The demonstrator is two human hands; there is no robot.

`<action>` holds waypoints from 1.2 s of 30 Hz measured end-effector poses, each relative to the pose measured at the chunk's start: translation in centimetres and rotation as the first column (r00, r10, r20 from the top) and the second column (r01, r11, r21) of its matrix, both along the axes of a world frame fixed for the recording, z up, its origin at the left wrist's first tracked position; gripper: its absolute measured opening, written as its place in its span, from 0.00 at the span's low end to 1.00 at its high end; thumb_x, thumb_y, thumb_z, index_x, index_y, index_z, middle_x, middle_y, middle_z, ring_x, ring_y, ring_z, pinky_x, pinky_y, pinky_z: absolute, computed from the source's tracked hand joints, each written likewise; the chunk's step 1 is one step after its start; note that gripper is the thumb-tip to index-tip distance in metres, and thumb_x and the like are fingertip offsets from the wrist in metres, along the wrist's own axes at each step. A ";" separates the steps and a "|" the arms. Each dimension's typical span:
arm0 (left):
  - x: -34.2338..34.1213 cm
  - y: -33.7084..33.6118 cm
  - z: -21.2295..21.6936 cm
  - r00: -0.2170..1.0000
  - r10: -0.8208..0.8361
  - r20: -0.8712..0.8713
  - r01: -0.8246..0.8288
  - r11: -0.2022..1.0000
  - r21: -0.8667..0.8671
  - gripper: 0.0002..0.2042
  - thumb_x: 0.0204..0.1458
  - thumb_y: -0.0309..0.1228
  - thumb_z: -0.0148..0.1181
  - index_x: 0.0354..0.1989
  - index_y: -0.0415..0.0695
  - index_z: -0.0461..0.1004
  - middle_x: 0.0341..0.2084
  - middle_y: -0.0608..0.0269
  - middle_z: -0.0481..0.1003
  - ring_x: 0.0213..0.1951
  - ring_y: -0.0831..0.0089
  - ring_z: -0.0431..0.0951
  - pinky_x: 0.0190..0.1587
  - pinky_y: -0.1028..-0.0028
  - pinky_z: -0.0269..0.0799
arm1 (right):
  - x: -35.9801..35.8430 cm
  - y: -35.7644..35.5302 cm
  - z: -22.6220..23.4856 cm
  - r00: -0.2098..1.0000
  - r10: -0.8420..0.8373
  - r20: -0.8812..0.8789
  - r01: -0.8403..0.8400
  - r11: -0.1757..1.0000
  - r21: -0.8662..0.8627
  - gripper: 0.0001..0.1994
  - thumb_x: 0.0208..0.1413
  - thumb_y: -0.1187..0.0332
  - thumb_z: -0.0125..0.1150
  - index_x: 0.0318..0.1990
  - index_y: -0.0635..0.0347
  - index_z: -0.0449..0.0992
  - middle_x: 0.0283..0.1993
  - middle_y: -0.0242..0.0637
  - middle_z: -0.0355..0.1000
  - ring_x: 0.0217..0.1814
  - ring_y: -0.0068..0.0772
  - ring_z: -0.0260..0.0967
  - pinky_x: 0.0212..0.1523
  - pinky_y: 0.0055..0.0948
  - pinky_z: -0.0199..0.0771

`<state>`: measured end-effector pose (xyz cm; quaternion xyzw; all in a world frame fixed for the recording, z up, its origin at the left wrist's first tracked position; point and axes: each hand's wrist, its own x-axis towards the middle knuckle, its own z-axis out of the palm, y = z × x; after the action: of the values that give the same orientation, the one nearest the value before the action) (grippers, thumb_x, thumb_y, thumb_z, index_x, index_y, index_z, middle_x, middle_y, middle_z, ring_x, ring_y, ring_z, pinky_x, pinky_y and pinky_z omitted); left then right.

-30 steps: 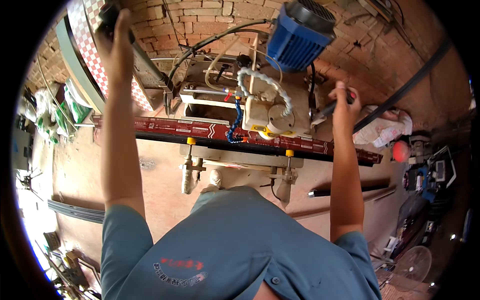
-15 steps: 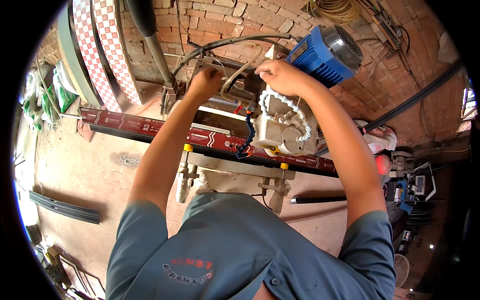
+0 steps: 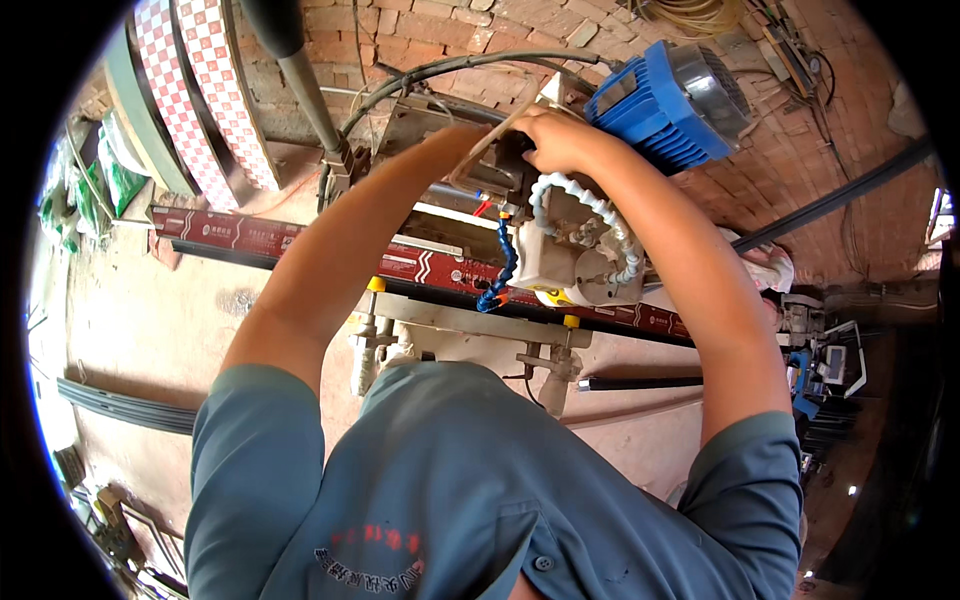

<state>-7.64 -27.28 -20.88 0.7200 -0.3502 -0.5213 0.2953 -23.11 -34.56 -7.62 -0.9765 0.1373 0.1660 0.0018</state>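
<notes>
Both my arms reach forward over a cutting machine (image 3: pixel 548 262) with a pale housing. My left hand (image 3: pixel 468 142) is behind a thin clear hose (image 3: pixel 492 140) at the machine's back, and its fingers are hidden. Close beside it, my right hand (image 3: pixel 558 140) is curled at the top of the machine, next to the blue motor (image 3: pixel 660 108); what its fingers close on is out of sight. Below my hands hang a white segmented coolant hose (image 3: pixel 610 215) and a blue one (image 3: pixel 503 262). A long profile in dark red printed film (image 3: pixel 425 264) lies across the machine.
Two yellow-topped clamps (image 3: pixel 376 284) (image 3: pixel 571 322) stand along the machine's near edge. Rolls of red-and-white checked tape (image 3: pixel 225 95) are at the far left by a brick wall (image 3: pixel 440 30). Dark strips (image 3: pixel 130 408) lie on the floor at left; a black bar (image 3: pixel 840 195) slants at right.
My left hand has moved right, from left of the clear hose to behind it, nearer my right hand. My right hand stays at the machine's top; the view has shifted slightly.
</notes>
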 end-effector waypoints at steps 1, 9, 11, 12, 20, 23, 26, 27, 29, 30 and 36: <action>0.0 -0.3 0.8 1.000 -0.005 -0.004 0.006 0.998 0.058 0.22 0.59 0.48 0.49 0.31 0.38 0.74 0.17 0.56 0.72 0.18 0.66 0.74 0.18 0.64 0.67 | -0.3 0.0 -0.2 0.999 0.010 0.033 -0.009 1.000 -0.017 0.30 0.48 0.72 0.62 0.62 0.60 0.66 0.61 0.48 0.64 0.64 0.48 0.62 0.62 0.38 0.65; -0.7 -0.1 8.7 0.817 -0.194 0.544 0.260 0.965 -0.047 0.17 0.54 0.39 0.58 0.22 0.38 0.77 0.16 0.53 0.75 0.20 0.67 0.77 0.24 0.64 0.73 | -1.8 -3.0 -3.5 0.956 0.099 0.277 -0.117 0.992 0.052 0.28 0.42 0.77 0.62 0.56 0.60 0.68 0.54 0.54 0.63 0.58 0.55 0.64 0.57 0.41 0.68; 1.0 -0.6 6.3 0.723 -0.174 0.669 0.345 0.929 -0.131 0.17 0.52 0.41 0.58 0.20 0.40 0.79 0.16 0.51 0.76 0.21 0.63 0.80 0.24 0.64 0.74 | -1.2 -2.3 -3.3 0.943 0.100 0.316 -0.135 0.986 0.094 0.25 0.41 0.77 0.62 0.52 0.60 0.68 0.52 0.53 0.62 0.58 0.55 0.63 0.57 0.41 0.67; 2.3 -1.5 4.0 0.603 -0.188 0.775 0.461 0.876 -0.145 0.17 0.52 0.41 0.57 0.20 0.41 0.79 0.17 0.51 0.77 0.22 0.63 0.80 0.24 0.64 0.74 | -0.9 -1.9 -3.2 0.938 0.099 0.333 -0.145 0.983 0.115 0.23 0.41 0.77 0.62 0.49 0.61 0.68 0.51 0.52 0.61 0.57 0.55 0.63 0.57 0.41 0.66; 0.7 -1.4 4.2 0.657 -0.303 0.691 0.449 0.893 -0.035 0.14 0.54 0.35 0.51 0.28 0.36 0.78 0.17 0.50 0.76 0.21 0.61 0.77 0.25 0.62 0.72 | -1.6 -1.8 -3.7 0.930 0.076 0.359 -0.108 0.992 0.069 0.16 0.41 0.78 0.59 0.41 0.58 0.68 0.51 0.48 0.60 0.60 0.54 0.57 0.59 0.43 0.61; 1.4 -2.5 2.3 0.788 -0.294 0.541 0.361 0.932 -0.020 0.15 0.56 0.38 0.51 0.24 0.39 0.74 0.13 0.56 0.69 0.14 0.67 0.70 0.17 0.64 0.65 | -1.2 -1.0 -3.4 0.928 0.085 0.363 -0.107 0.993 0.040 0.15 0.43 0.78 0.57 0.40 0.58 0.67 0.51 0.49 0.61 0.60 0.56 0.58 0.58 0.44 0.59; 0.8 -2.4 2.3 0.936 -0.150 0.317 0.172 0.984 -0.043 0.16 0.56 0.40 0.51 0.20 0.43 0.70 0.11 0.62 0.65 0.12 0.72 0.63 0.13 0.67 0.59 | -1.1 -0.6 -2.9 0.940 0.065 0.336 -0.075 0.997 0.017 0.14 0.44 0.77 0.57 0.41 0.57 0.67 0.50 0.49 0.60 0.58 0.56 0.57 0.58 0.44 0.58; 0.3 -2.2 2.6 0.960 -0.098 0.261 0.111 0.993 -0.039 0.16 0.56 0.39 0.51 0.19 0.43 0.69 0.12 0.63 0.65 0.12 0.73 0.63 0.13 0.69 0.59 | -1.3 -0.6 -3.2 0.939 0.071 0.337 -0.079 0.997 0.009 0.14 0.44 0.77 0.57 0.41 0.57 0.67 0.50 0.49 0.60 0.58 0.56 0.57 0.57 0.45 0.57; 0.1 -2.3 2.7 0.982 -0.067 0.178 0.073 0.997 -0.028 0.16 0.56 0.37 0.47 0.18 0.43 0.68 0.12 0.62 0.65 0.12 0.72 0.62 0.14 0.68 0.57 | -1.3 -0.7 -3.2 0.934 0.088 0.347 -0.088 0.996 -0.015 0.14 0.44 0.76 0.57 0.41 0.57 0.66 0.50 0.49 0.60 0.58 0.57 0.57 0.57 0.46 0.57; 0.1 -2.4 2.8 0.988 -0.065 0.142 0.068 0.998 -0.015 0.16 0.56 0.36 0.45 0.18 0.42 0.68 0.12 0.61 0.65 0.12 0.71 0.62 0.15 0.67 0.57 | -1.3 -0.6 -3.2 0.936 0.079 0.342 -0.084 0.996 0.001 0.14 0.44 0.77 0.57 0.41 0.58 0.66 0.51 0.50 0.60 0.58 0.58 0.57 0.58 0.46 0.56; 0.7 -3.6 1.3 0.980 -0.172 0.104 0.174 0.985 -0.012 0.18 0.56 0.36 0.41 0.16 0.43 0.67 0.10 0.62 0.64 0.12 0.72 0.60 0.16 0.68 0.56 | -1.3 -0.7 -3.5 0.939 0.092 0.332 -0.089 0.996 -0.025 0.14 0.43 0.77 0.55 0.41 0.59 0.66 0.51 0.53 0.60 0.58 0.59 0.56 0.58 0.47 0.56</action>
<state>-6.98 -30.84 -19.58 0.7095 -0.4316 -0.5036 0.2382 -24.39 -35.24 -11.14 -0.9958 0.0910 -0.0019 0.0125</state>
